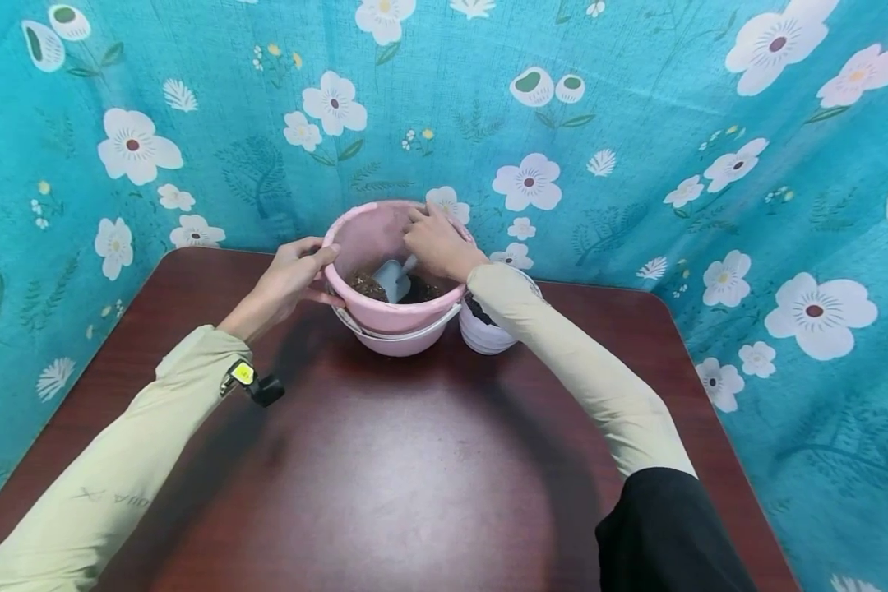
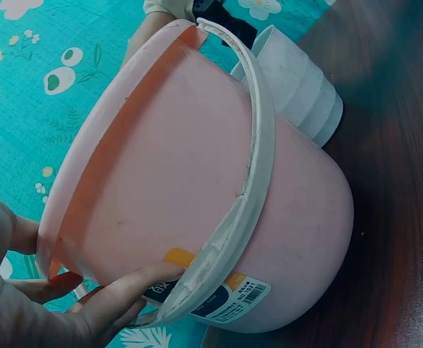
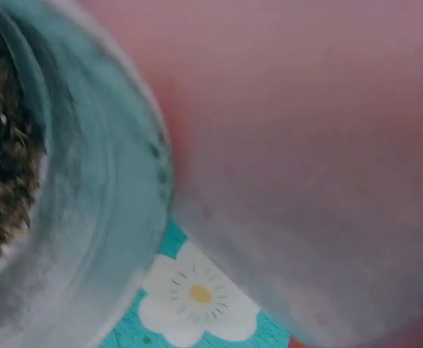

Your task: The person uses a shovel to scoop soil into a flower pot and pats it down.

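A pink bucket (image 1: 373,311) stands near the back of the table, with dark, crumbly soil (image 1: 367,286) inside. My left hand (image 1: 289,279) grips its left rim, thumb over the edge and fingers against the outer wall. In the left wrist view, fingers of the left hand (image 2: 88,308) lie by the bucket's pale carrying handle (image 2: 261,145) and its label (image 2: 229,301). Over the opening, my right hand (image 1: 438,245) holds the handle of a grey trowel (image 1: 393,281), whose blade rests in the soil.
Right beside the bucket is a white ribbed pot (image 1: 486,337) containing dark soil, partly hidden under my right forearm. A brown wooden table (image 1: 385,460) stretches toward me. Behind it hangs a blue flowered curtain (image 1: 444,107).
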Action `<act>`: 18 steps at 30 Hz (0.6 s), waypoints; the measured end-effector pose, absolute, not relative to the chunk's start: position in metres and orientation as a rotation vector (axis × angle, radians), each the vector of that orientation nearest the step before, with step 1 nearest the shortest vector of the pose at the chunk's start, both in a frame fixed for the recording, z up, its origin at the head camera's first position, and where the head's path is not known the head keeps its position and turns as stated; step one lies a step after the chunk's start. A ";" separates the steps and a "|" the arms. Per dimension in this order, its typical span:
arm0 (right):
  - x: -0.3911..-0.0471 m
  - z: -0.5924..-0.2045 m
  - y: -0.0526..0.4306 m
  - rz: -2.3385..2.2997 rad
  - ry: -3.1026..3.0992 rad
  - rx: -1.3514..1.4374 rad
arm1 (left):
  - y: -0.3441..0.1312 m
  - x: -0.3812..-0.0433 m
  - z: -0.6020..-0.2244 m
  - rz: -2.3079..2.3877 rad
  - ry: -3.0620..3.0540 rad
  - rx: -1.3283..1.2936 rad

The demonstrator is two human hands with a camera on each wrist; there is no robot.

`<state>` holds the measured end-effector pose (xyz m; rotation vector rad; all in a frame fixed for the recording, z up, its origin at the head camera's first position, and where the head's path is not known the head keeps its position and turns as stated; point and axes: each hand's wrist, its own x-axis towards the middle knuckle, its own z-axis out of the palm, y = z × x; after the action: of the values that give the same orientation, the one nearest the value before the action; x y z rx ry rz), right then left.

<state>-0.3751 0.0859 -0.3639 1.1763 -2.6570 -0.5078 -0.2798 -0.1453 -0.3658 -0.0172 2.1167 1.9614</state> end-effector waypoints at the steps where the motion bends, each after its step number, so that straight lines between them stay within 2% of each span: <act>1: -0.375 -0.364 0.086 -0.482 -2.674 1.185 | -0.146 -0.280 -0.365 1.960 2.119 -0.018; 10: -0.371 -0.367 0.086 -0.218 -2.789 1.379 | -0.148 -0.278 -0.365 1.940 2.107 -0.024; 18: -0.370 -0.364 0.095 0.056 -2.871 1.431 | -0.145 -0.279 -0.365 1.952 2.104 -0.019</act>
<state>-0.3702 0.0945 -0.3638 1.4310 -2.8712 0.0565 -0.2792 -0.1450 -0.3652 -0.0186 2.1036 1.9519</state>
